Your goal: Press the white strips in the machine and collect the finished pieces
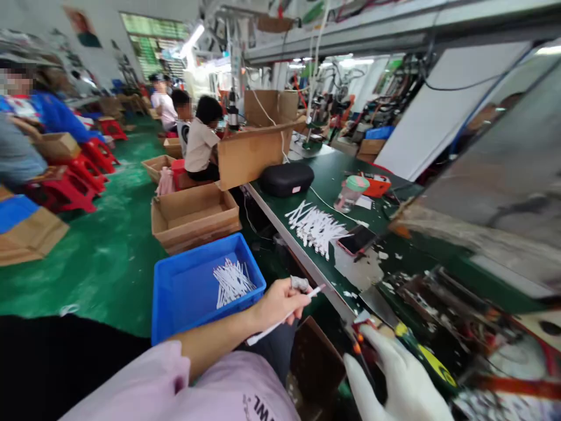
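My left hand [287,301], with grey wrapping on one finger, pinches a thin white stick [269,332] near the table's front edge. My right hand [390,374], in a white glove, is at the lower right with thumb and fingers apart. Just beyond its fingertips is a small red and orange object [362,334], blurred; whether they touch is unclear. Left of my left hand, a blue bin [184,298] holds a bunch of white sticks [232,283]. A pile of similar white pieces [315,228] lies on the green table [326,166].
A yellow-black handled scraper [421,351] lies beside my right hand. Phone [357,240], bottle [350,193] and black case [287,178] rest on the table. Cardboard boxes [195,213] stand beyond the blue bin. Machinery is at right; several people sit in the background.
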